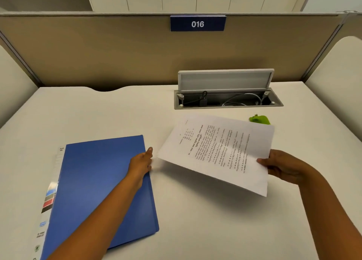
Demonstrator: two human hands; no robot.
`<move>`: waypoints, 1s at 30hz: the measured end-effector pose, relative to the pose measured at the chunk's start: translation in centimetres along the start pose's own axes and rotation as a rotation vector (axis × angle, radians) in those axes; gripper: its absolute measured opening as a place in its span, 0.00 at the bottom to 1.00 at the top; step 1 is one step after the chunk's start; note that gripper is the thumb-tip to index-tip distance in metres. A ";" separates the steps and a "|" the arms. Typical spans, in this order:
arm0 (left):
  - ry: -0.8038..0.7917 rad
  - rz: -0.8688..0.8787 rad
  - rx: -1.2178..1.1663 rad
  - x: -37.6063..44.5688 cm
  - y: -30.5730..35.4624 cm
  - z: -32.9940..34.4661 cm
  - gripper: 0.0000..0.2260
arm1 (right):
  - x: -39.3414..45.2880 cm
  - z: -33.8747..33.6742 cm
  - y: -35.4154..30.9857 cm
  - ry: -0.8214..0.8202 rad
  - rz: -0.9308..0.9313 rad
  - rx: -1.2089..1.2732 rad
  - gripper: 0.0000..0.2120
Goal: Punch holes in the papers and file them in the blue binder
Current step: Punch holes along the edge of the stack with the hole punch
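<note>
White printed papers (pixel 217 152) hang above the bench (pixel 195 220), tilted, their near right edge pinched by the right hand (pixel 284 166): the thumb lies on top of the sheet and the other fingers (pixel 274 171) curl underneath. Lines of small print run across the top page, too fine to read. Just beyond the far right corner of the sheets, well past those fingers, a green hole punch (pixel 259 119) peeks out, mostly hidden by the paper.

To the left of the papers the blue binder (pixel 101 189) lies flat and closed on the bench. The left hand (pixel 141 163) sits at its right edge near the far corner, thumb pointing away along that edge; whether its fingers grip the cover I cannot tell, as they are tucked out of sight.

Farther back, beyond both hands, a cable hatch (pixel 227 99) in the bench stands with its lid up, wires coiled inside. A beige partition (pixel 98 50) behind it carries a blue plate (pixel 197 23) reading 016.
</note>
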State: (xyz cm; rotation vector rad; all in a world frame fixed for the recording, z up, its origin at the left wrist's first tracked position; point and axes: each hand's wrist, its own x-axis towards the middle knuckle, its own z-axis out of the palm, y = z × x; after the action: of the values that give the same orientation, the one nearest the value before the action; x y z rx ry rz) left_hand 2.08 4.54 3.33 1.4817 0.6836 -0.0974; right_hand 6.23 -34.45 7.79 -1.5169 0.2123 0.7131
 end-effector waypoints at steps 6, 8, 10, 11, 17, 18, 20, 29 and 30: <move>-0.374 -0.173 -0.219 1.5 0.7 -0.7 0.26 | 1.1 0.6 -1.4 -0.089 0.144 -0.114 0.11; -0.474 -0.222 -0.200 1.6 0.6 -0.9 0.26 | 1.8 0.7 -1.3 -0.124 0.181 -0.144 0.11; -0.519 -0.258 -0.196 1.6 0.1 -0.9 0.24 | 2.6 0.7 -1.3 -0.142 0.210 -0.169 0.11; -0.522 -0.276 -0.204 1.5 -0.2 -0.9 0.24 | 3.0 0.6 -1.3 -0.147 0.220 -0.176 0.12; -0.555 -0.368 -0.415 1.2 -1.5 -0.8 0.27 | 4.9 0.5 -1.4 -0.128 0.242 -0.261 0.10; -0.569 -0.377 -0.431 1.3 -1.6 -0.7 0.29 | 5.3 0.6 -1.5 -0.131 0.247 -0.279 0.09; -0.600 -0.401 -0.392 1.3 -1.7 -0.6 0.34 | 6.0 0.8 -1.6 -0.161 0.256 -0.302 0.10; -0.484 -0.261 -0.348 1.6 -2.0 0.4 0.20 | 8.6 0.0 -3.8 0.235 0.226 -0.285 0.10; -0.447 -0.247 -0.381 1.5 -2.0 0.4 0.12 | 9.3 -0.4 -4.1 0.390 0.154 -0.185 0.10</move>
State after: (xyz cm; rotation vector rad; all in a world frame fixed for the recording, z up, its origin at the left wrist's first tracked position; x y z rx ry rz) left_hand 2.55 4.46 0.81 0.9599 0.4820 -0.4496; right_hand 15.85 -31.74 6.07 -1.8247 0.5754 0.5619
